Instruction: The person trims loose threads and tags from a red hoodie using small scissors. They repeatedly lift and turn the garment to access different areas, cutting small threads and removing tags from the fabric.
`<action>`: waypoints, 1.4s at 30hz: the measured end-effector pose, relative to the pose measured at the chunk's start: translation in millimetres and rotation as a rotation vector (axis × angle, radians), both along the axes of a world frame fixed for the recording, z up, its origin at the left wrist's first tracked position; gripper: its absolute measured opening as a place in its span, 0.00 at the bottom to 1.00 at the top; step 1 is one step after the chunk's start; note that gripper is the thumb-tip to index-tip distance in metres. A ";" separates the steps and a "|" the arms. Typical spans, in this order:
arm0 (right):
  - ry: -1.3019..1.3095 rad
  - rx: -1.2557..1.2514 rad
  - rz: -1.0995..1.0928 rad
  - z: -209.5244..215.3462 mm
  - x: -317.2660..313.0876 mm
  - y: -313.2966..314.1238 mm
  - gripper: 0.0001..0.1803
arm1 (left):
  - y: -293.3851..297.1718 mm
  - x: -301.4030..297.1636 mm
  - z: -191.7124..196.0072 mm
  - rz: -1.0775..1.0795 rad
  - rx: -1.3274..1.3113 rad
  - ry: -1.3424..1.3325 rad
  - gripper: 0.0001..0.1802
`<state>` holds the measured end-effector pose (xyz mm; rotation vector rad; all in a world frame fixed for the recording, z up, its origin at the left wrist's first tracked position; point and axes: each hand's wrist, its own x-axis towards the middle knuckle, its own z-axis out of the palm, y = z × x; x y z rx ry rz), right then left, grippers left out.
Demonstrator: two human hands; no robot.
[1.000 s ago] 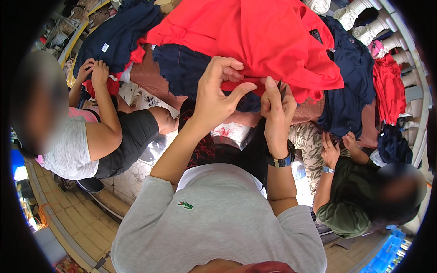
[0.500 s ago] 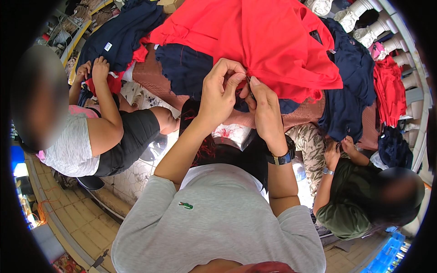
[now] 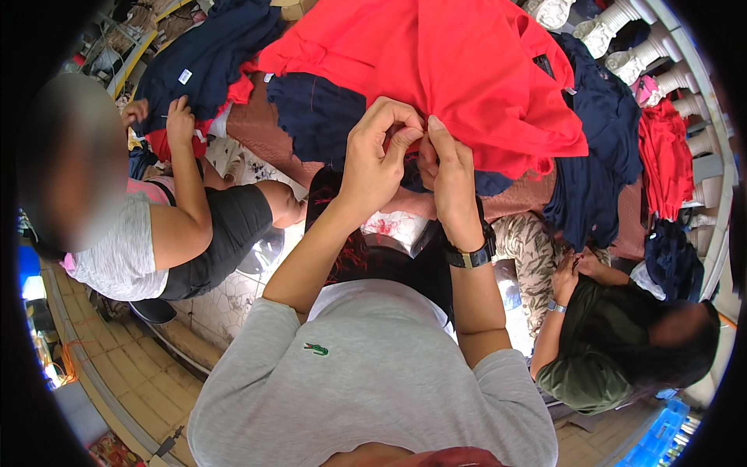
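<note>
A large red shirt (image 3: pixel 459 62) lies spread over the table in front of me. My left hand (image 3: pixel 377 159) and my right hand (image 3: pixel 451 175) meet at its near edge, fingertips pinching the red cloth between them. A dark watch (image 3: pixel 471 255) sits on my right wrist. Under the red shirt lies a navy garment (image 3: pixel 315 117).
A person in a grey top sits at my left, hands on a navy and red pile (image 3: pixel 202 70). Another person in a dark green top sits at my right. More navy garments (image 3: pixel 599 132) and red ones (image 3: pixel 665 156) cover the right side. White mannequin feet (image 3: pixel 615 31) stand at the back.
My hands have come together at the red shirt's edge. A second ago they were apart with fingers spread; now both pinch the cloth at one spot.
</note>
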<state>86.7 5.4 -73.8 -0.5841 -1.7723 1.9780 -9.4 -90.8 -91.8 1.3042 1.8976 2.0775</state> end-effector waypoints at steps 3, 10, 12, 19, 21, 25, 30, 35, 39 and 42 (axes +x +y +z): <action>-0.001 -0.030 0.037 3.6 14.1 1.2 0.29 | -0.5 0.3 -10.1 -0.049 0.112 -0.168 0.01; 0.064 0.162 -0.277 4.1 19.5 -1.8 0.27 | -0.2 11.0 1.2 0.076 -0.010 -0.070 0.07; 0.083 0.121 -0.277 -3.1 15.3 -0.3 0.26 | 1.9 12.6 5.7 0.165 -0.031 0.069 0.08; 0.041 0.068 -0.120 6.6 15.2 -7.3 0.24 | -0.1 5.0 -8.4 -0.035 0.071 -0.184 0.04; 0.038 0.067 0.004 5.3 20.1 -9.1 0.26 | 0.1 7.0 -9.7 -0.103 0.119 -0.284 0.03; -0.057 0.055 0.038 12.0 23.0 -16.6 0.27 | -1.5 7.5 -11.9 -0.139 0.140 -0.328 0.03; -0.042 0.137 0.036 -1.4 17.8 -12.2 0.23 | -3.1 9.5 -5.6 -0.143 0.130 -0.330 0.04; 0.050 0.085 -0.062 0.9 8.4 -17.0 0.21 | -4.2 8.3 -5.2 -0.173 0.116 -0.316 0.02; 0.014 0.124 -0.095 -1.6 2.3 -16.3 0.26 | -5.3 8.3 -4.4 -0.095 0.056 -0.217 0.02; 0.066 0.101 -0.083 -9.9 0.0 -13.5 0.25 | -3.9 7.9 -3.8 -0.068 0.063 -0.181 0.02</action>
